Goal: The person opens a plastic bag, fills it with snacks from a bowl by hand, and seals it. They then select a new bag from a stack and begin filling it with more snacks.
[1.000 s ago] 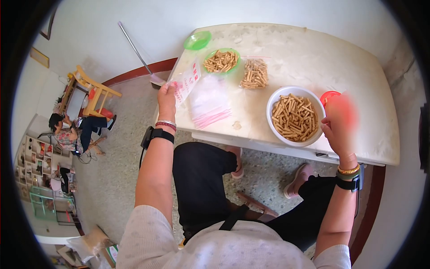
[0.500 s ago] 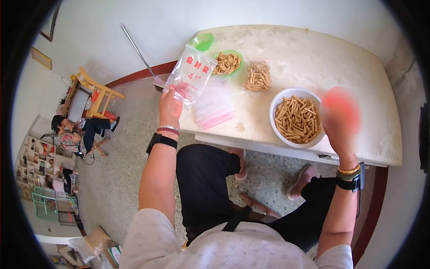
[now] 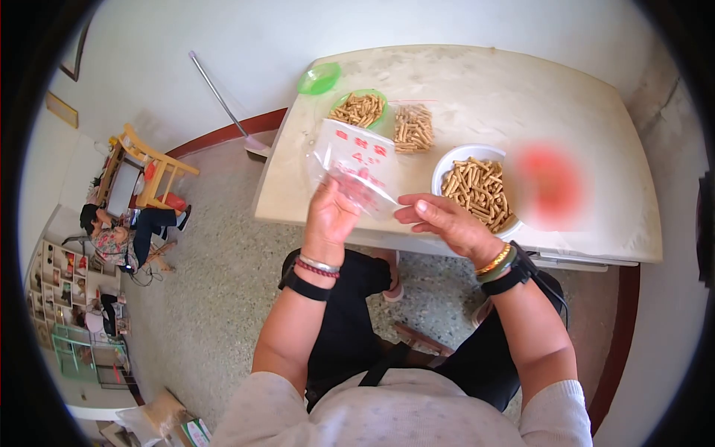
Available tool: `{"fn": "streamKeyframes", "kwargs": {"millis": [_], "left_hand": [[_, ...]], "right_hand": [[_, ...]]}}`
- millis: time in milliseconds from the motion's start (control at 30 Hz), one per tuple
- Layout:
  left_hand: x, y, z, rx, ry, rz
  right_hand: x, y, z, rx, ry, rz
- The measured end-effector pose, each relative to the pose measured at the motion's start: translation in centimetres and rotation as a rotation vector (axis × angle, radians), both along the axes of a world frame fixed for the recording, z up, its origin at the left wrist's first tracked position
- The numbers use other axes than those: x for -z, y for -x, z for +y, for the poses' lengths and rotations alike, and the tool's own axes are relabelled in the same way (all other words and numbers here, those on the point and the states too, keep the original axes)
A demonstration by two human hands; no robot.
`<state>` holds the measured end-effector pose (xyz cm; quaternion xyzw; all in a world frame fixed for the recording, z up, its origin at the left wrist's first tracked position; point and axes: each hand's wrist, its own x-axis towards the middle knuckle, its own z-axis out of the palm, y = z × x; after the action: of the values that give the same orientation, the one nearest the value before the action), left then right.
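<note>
A clear zip bag with red print [image 3: 361, 160] is gripped near its lower edge by my left hand [image 3: 333, 216], above the table's front part. My right hand [image 3: 450, 223] is beside the bag's right corner, fingers stretched toward it and apart; whether they touch it I cannot tell. Behind my right hand stands a white bowl [image 3: 438, 173] of short tan sticks [image 3: 477, 186]. A filled clear bag of sticks [image 3: 413, 128] lies farther back, next to a green dish [image 3: 383, 119] that also holds sticks.
An empty green dish [image 3: 320, 78] sits at the table's [image 3: 536, 89] back left corner. A red blurred patch [image 3: 551, 182] covers part of the right side. On the far left a person [image 3: 123, 238] sits by a wooden chair [image 3: 160, 167]; a broom [image 3: 257, 147] leans nearby.
My right hand has moved left from beyond the white bowl to the bag. My left hand has shifted right and lower with the bag, which now tilts more.
</note>
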<state>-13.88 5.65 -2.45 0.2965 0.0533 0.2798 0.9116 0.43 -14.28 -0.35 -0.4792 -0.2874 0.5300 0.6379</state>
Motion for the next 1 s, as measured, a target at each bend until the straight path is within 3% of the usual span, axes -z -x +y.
{"fn": "streamKeyframes", "kwargs": {"millis": [33, 67, 167, 267, 433, 467, 533, 567, 633, 833, 1000], "left_hand": [[0.5, -0.1, -1.1, 0.046, -0.004, 0.019], [1.0, 0.0, -2.1, 0.086, -0.009, 0.039], [2.1, 1.1, -4.2, 0.187, -0.114, 0.133], [2.9, 2.0, -2.7, 0.096, -0.215, 0.331], [6.6, 2.2, 10.1, -0.542, -1.004, 1.18], [7.4, 2.2, 12.6, -0.54, -1.002, 1.182], [8.5, 1.7, 16.3, -0.565, -1.056, 1.597], [7.7, 1.0, 16.4, -0.558, -1.058, 1.595], [7.0, 0.3, 16.8, -0.205, -1.094, 1.838], [7.4, -2.5, 15.7, -0.112, -1.36, 1.887], [8.3, -3.3, 16.1, -0.033, -1.262, 1.867]], "right_hand": [[0.4, 0.5, 0.4, -0.027, 0.006, 0.181], [0.6, 0.6, 0.8, -0.035, 0.007, 0.183], [1.5, 0.6, 2.5, 0.301, -0.26, 0.523], [3.4, -2.5, 1.4, 0.37, -0.242, 0.236], [0.5, -2.4, 0.1, 0.645, -0.192, 0.087], [0.2, -2.6, -0.1, 0.689, -0.23, 0.092], [-0.3, -3.2, -0.5, 0.713, -0.226, 0.078], [-0.3, -3.7, -0.7, 0.723, -0.22, 0.079], [-0.4, -4.2, -0.9, 0.744, -0.205, 0.093], [-0.5, -4.7, -0.7, 0.76, -0.214, 0.09], [-1.2, -4.4, -0.5, 0.779, -0.206, 0.096]]}}
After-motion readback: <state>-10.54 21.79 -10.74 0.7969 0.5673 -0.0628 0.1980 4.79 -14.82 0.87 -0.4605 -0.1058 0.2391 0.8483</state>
